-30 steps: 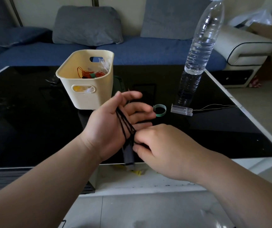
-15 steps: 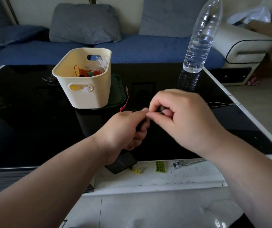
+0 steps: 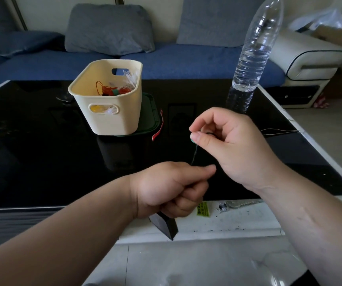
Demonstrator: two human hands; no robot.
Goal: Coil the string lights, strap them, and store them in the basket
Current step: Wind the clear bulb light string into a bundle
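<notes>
Parted since half a second back: right hand [image 3: 227,149] lifted up and away to the right, left hand [image 3: 172,188] dropped toward the near table edge. Fingertips touching then, well apart now.

Left hand: a fist, fingers curled tight round the string lights [image 3: 163,223]. Bundle mostly hidden inside the fist. Only a black boxy end jutting out below, over the white ledge of the table [image 3: 42,141].

Right hand: thumb and forefinger pinching a green strap [image 3: 192,140], other fingers curled in. Thin dark strand [image 3: 194,155] stretched from the pinch down into the left fist by the thumb. Whether wire or strap tail, cannot tell.

Cream basket [image 3: 112,118]: upright on the black glass, left of and beyond both hands, standing on a dark green lid [image 3: 152,116]. Inside: orange bundle [image 3: 108,90] banded in green, clear star-shaped lights [image 3: 131,78] against the far wall.

On the glass just right of the lid: red strip [image 3: 159,129]. Clear water bottle [image 3: 254,54] upright at far right, behind the right hand. Fine wires [image 3: 279,131] trailing on the glass toward the right edge. On the white ledge, near side: yellow sticker [image 3: 203,210], metal key [image 3: 242,203]. Behind the table: blue sofa [image 3: 186,62], grey cushions [image 3: 108,29].
</notes>
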